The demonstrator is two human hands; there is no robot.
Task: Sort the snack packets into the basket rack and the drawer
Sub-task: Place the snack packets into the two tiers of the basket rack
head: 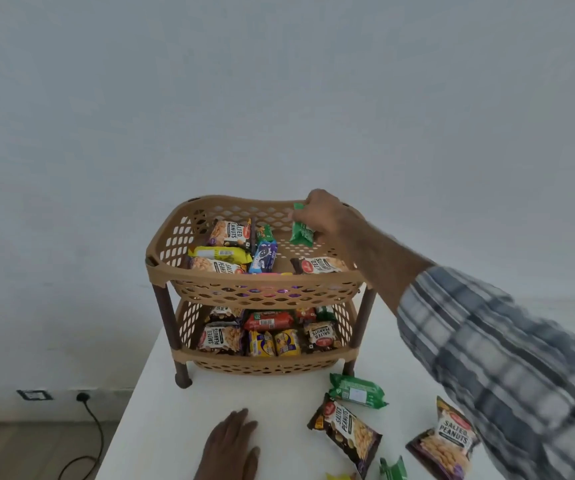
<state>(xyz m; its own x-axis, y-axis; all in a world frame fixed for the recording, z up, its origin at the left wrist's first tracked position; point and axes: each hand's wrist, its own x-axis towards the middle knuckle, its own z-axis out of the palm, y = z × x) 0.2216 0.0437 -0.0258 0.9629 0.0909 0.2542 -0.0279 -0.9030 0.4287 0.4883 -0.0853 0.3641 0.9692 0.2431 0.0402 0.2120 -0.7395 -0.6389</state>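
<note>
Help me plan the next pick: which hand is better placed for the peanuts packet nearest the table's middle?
Left, probably. The left hand rests flat on the table near that peanuts packet; the right hand is over the top basket, gripping a green packet.

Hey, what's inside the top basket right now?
Inside the top basket: peanut packets, a yellow packet, a blue packet. The right hand holds a green packet over it. Its front wall partly hides whatever lies nearest.
</note>
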